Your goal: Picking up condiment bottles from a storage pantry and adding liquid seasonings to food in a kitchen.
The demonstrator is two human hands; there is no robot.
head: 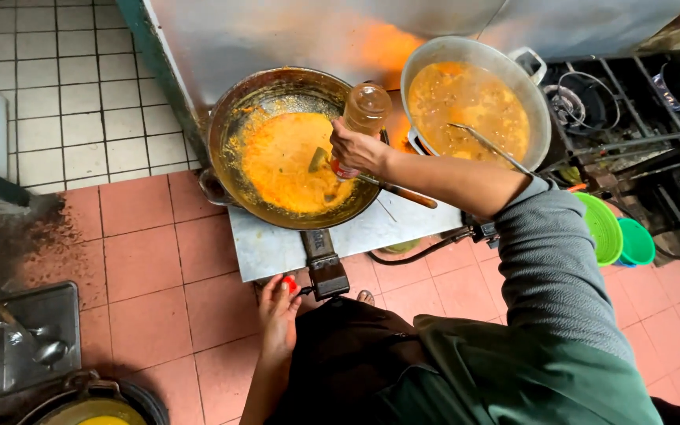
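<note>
Near the stove's front edge, low and left of centre, the left hand point(279, 313) is pinching a small red cap point(290, 283) between its fingertips. Farther right, the right hand point(358, 149) is gripping a clear plastic bottle point(362, 118), tilting it over the wok point(289, 145) of orange sauce.

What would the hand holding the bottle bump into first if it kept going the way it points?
Probably the big wok of orange sauce: the right hand with its bottle points over it. Depth is unclear.
</note>
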